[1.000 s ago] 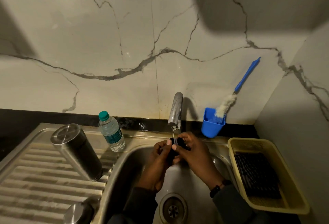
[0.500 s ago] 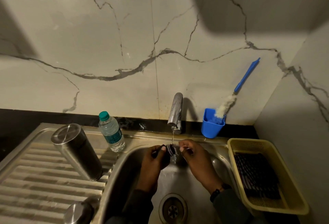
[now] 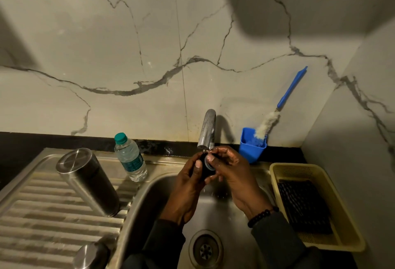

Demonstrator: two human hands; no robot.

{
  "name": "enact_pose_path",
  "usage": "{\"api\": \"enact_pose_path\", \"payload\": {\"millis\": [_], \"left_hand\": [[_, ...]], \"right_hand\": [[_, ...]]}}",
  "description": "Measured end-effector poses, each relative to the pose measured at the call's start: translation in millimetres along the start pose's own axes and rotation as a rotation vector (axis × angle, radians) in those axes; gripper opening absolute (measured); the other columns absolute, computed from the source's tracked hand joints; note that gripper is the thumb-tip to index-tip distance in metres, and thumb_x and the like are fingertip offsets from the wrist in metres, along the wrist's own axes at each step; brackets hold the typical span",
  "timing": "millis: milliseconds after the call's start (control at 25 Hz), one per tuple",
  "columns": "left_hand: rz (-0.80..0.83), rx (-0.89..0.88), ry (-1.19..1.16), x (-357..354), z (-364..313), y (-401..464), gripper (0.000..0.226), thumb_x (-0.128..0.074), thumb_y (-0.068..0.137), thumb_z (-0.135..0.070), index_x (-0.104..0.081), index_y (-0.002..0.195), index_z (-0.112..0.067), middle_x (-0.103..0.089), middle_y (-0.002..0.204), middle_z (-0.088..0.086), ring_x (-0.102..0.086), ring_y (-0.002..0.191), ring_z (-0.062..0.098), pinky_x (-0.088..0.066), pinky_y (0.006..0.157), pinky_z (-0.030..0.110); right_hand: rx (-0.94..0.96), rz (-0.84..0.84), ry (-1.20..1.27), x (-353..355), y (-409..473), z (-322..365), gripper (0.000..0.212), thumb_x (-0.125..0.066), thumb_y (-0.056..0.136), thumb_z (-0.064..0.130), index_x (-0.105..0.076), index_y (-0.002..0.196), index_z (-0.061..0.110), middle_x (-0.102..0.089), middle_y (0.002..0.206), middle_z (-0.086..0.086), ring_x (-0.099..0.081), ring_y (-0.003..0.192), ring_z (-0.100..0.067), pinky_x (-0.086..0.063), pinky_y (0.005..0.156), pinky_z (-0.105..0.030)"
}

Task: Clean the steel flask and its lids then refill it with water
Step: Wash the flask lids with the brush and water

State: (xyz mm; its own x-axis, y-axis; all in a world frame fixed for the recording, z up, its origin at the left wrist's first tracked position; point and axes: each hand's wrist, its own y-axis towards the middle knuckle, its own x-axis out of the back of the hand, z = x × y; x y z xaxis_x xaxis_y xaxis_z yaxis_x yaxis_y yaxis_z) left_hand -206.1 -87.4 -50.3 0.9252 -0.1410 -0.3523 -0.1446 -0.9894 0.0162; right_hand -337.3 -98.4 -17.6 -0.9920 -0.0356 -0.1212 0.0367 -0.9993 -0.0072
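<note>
Hands [image 3: 213, 174], two, gripping one black lid [image 3: 206, 167], one steel flask [image 3: 87, 181]

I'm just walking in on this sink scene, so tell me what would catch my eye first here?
Both hands meet under the tap: the left hand and right hand hold a small black lid over the sink. On the draining board to the left, the steel flask stands upside down beside a plastic water bottle. A blue-handled bottle brush leans from a blue cup by the wall.
</note>
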Motion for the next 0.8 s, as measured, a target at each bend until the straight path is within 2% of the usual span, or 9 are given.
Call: {"api": "enact_pose_path", "payload": {"millis": [80,200,240,320,400,520,600,680,800], "left_hand": [[0.004,-0.009,-0.009,-6,1,-3,0.04,-0.037,0.105,-0.024,-0.05,0.141,-0.012,-0.062,0.137,0.006,-0.058,0.128,0.021,-0.053,0.097,0.033],[-0.031,-0.031,-0.002,-11,7,-7,0.041,-0.037,0.106,-0.029,-0.051,0.14,-0.012,-0.063,0.136,0.006,-0.058,0.127,0.022,-0.053,0.099,0.035],[-0.052,-0.04,-0.009,-11,9,-6,0.041,-0.034,0.107,-0.028,-0.052,0.14,-0.011,-0.063,0.135,0.008,-0.059,0.127,0.024,-0.052,0.1,0.037],[-0.092,-0.05,-0.012,-7,6,-3,0.042,-0.03,0.108,-0.026,-0.054,0.138,-0.01,-0.064,0.133,0.011,-0.059,0.126,0.028,-0.05,0.103,0.041],[-0.093,-0.078,0.065,-4,1,0,0.04,-0.033,0.107,-0.026,-0.057,0.135,-0.012,-0.066,0.128,0.012,-0.061,0.122,0.029,-0.05,0.102,0.043],[-0.117,-0.134,0.176,-2,2,-2,0.038,-0.035,0.106,-0.03,-0.059,0.134,-0.021,-0.067,0.125,0.007,-0.062,0.118,0.026,-0.052,0.1,0.044],[-0.163,-0.165,0.175,-2,4,-4,0.039,-0.034,0.106,-0.032,-0.058,0.135,-0.024,-0.068,0.125,0.003,-0.063,0.117,0.023,-0.053,0.098,0.041],[-0.191,-0.196,0.191,-3,9,-6,0.036,-0.036,0.105,-0.03,-0.058,0.133,-0.023,-0.067,0.126,-0.002,-0.064,0.116,0.019,-0.054,0.096,0.038],[-0.188,-0.26,0.251,-4,16,-11,0.034,-0.043,0.105,-0.026,-0.052,0.138,-0.02,-0.061,0.134,-0.007,-0.057,0.126,0.012,-0.051,0.102,0.032]], "right_hand": [[-0.001,-0.118,0.012,-6,3,1,0.009,-0.066,0.087,0.02,-0.068,0.096,0.017,-0.071,0.095,0.001,-0.067,0.085,-0.008,-0.052,0.065,-0.017],[0.012,-0.239,-0.046,-13,6,-4,0.009,-0.063,0.09,0.022,-0.068,0.097,0.019,-0.07,0.098,0.002,-0.067,0.094,-0.012,-0.056,0.073,-0.022],[0.03,-0.214,-0.063,-13,6,-6,0.009,-0.062,0.091,0.022,-0.068,0.098,0.021,-0.069,0.101,0.002,-0.066,0.096,-0.012,-0.055,0.071,-0.02],[0.1,-0.046,-0.128,-13,2,-8,0.014,-0.062,0.091,0.022,-0.064,0.103,0.03,-0.062,0.112,0.005,-0.063,0.102,-0.007,-0.054,0.074,-0.017],[0.238,0.062,-0.392,-11,0,-14,0.026,-0.063,0.091,0.028,-0.056,0.115,0.033,-0.049,0.123,0.01,-0.056,0.107,0.001,-0.051,0.082,-0.014],[0.415,0.11,-0.919,-14,2,-21,0.036,-0.044,0.099,0.039,-0.042,0.133,0.03,-0.038,0.132,0.004,-0.05,0.104,0.0,-0.049,0.084,-0.015],[0.413,0.152,-1.032,-19,3,-21,0.039,-0.032,0.101,0.044,-0.038,0.136,0.027,-0.038,0.134,0.001,-0.052,0.102,-0.006,-0.051,0.084,-0.021],[0.361,0.108,-0.964,-23,3,-18,0.036,-0.026,0.101,0.046,-0.041,0.127,0.027,-0.049,0.124,0.003,-0.056,0.094,-0.005,-0.054,0.08,-0.025],[0.314,-0.074,-0.927,-30,7,-17,0.025,-0.029,0.102,0.036,-0.045,0.113,0.021,-0.059,0.094,0.005,-0.06,0.076,-0.007,-0.056,0.069,-0.028]]}}
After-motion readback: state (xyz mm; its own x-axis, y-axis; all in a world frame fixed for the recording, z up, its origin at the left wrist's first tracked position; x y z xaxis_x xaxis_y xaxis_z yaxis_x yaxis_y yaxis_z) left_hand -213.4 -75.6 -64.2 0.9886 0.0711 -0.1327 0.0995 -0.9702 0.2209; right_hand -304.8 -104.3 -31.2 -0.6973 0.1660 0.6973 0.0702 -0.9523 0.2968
